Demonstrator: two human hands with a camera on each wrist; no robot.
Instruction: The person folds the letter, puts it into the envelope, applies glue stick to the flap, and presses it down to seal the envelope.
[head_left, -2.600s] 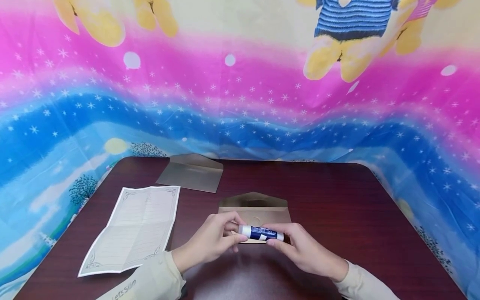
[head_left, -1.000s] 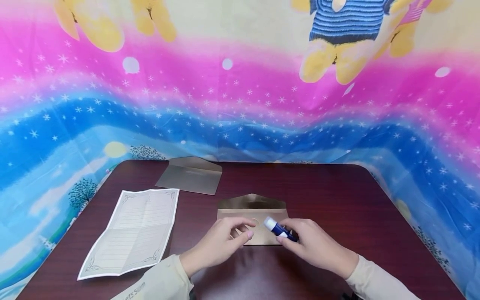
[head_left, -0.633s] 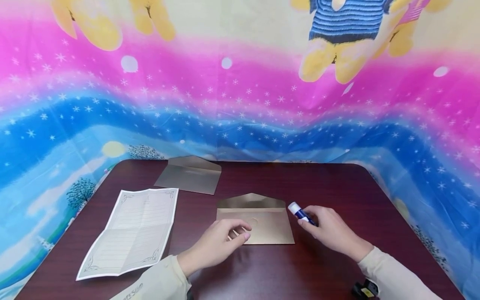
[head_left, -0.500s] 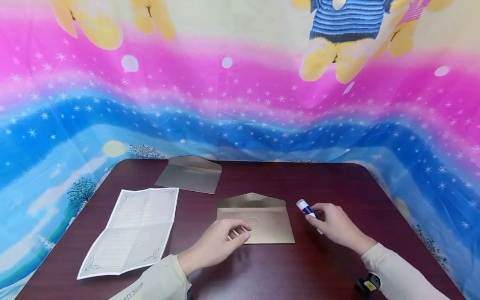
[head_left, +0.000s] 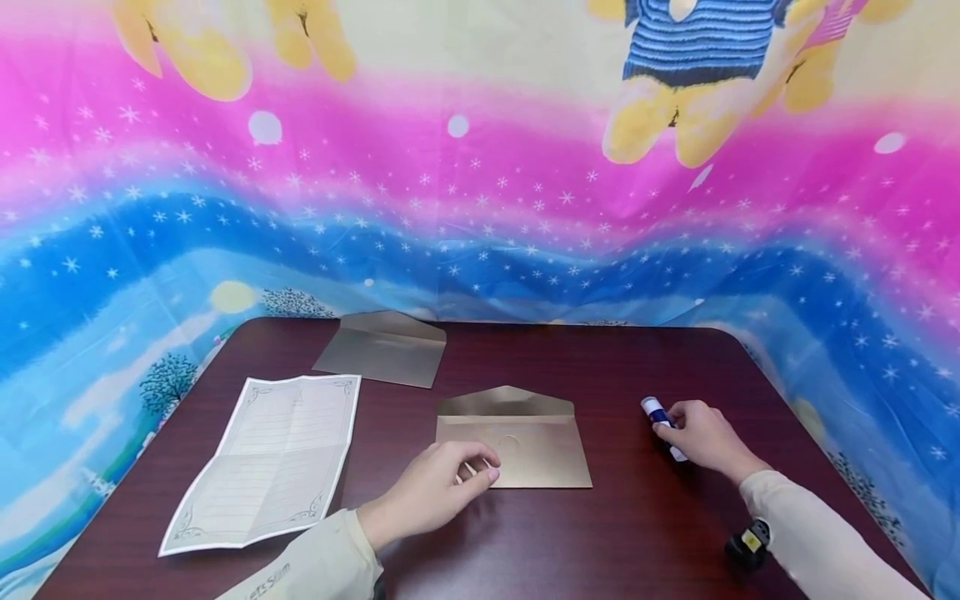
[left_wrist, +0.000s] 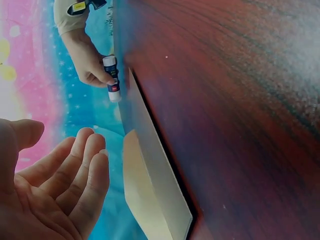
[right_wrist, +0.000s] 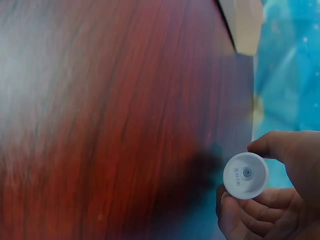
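Note:
My right hand (head_left: 705, 435) pinches a glue stick (head_left: 654, 410) between thumb and fingers, over the right side of the table. The glue stick is dark blue with white ends; its round white base (right_wrist: 246, 176) faces the camera in the right wrist view. A gold envelope (head_left: 540, 454) lies in the middle with its pointed flap unfolded away from me. My left hand (head_left: 435, 485) hovers at the envelope's left part, fingers loosely bent and holding nothing. In the left wrist view its palm and relaxed fingers (left_wrist: 82, 185) show beside the envelope.
A creased sheet of letter paper (head_left: 273, 458) with a decorated border lies at the left. Behind it, near the far edge, is a second envelope (head_left: 386, 354), its flap unfolded. The dark wooden table (head_left: 525, 542) meets a colourful printed curtain (head_left: 480, 208) at the back.
The glue stick has left both hands' grasp over the envelope; my right hand alone has carried it to the right, lower over the table. My left hand let go and stays near the envelope.

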